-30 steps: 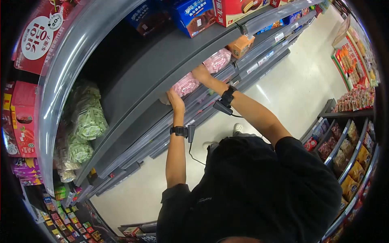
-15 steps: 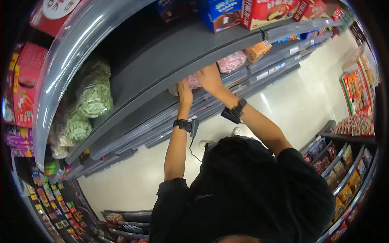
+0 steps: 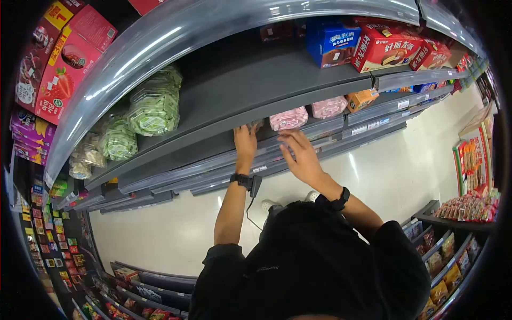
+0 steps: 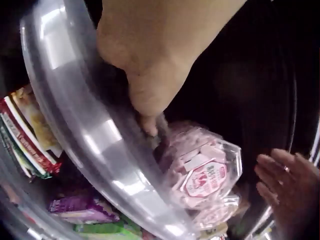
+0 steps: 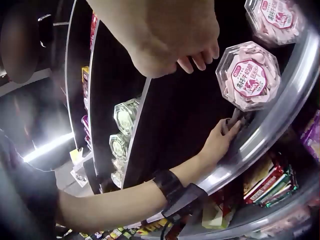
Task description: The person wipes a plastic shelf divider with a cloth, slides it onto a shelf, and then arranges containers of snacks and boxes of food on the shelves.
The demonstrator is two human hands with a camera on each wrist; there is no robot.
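Note:
Clear octagonal tubs with pink contents [image 3: 288,118] stand on the lower shelf; in the right wrist view the nearer tub [image 5: 248,76] shows its label. My left hand [image 3: 245,145] reaches to that shelf, left of the tubs. In the right wrist view, the left hand [image 5: 217,144] pinches a small greyish item [image 5: 234,118], mostly hidden by the fingers. My right hand [image 3: 303,157] hangs in front of the shelf edge, below the nearer tub, fingers apart and holding nothing. The left wrist view shows the right hand [image 4: 294,192] apart from the pink tub [image 4: 202,172].
Tubs with green contents [image 3: 154,114] sit on the upper shelf at the left. Blue [image 3: 333,45] and red boxes [image 3: 385,49] stand there at the right. An orange box [image 3: 362,100] is beside the pink tubs. A clear curved guard [image 4: 95,125] edges the shelf.
The right hand has let go of the pink tub and drawn back from the shelf. The left hand stays at the shelf edge. The head view has shifted, showing both pink tubs uncovered.

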